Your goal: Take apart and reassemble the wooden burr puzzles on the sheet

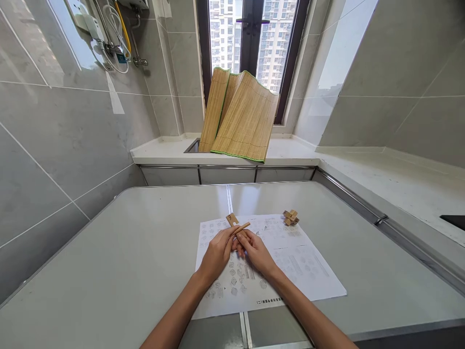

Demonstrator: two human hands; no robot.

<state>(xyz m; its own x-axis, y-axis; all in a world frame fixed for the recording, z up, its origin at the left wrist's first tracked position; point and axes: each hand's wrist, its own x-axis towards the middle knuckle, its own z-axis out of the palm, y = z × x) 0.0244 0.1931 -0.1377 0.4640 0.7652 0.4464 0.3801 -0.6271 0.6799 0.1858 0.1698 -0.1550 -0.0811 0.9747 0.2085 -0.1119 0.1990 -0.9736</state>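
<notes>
My left hand (217, 249) and my right hand (256, 251) meet over a large printed sheet (305, 271), fingers closed and close together. A thin wooden stick (243, 226) comes out of my left fingertips and points up to the right. Crossing it is a flat wooden puzzle piece (231, 218) with a dark mark on its end; it slants down toward my right fingertips. My fingers cover the lower ends of both pieces. An interlocked wooden burr puzzle (290, 217) rests at the sheet's upper right edge, apart from my hands.
The sheet, with small diagrams, lies on a pale grey table (145, 252) with a seam down its middle. Behind stands a folded bamboo mat (247, 116) on a white ledge (163, 152) before the window. A white counter (399, 174) runs along the right.
</notes>
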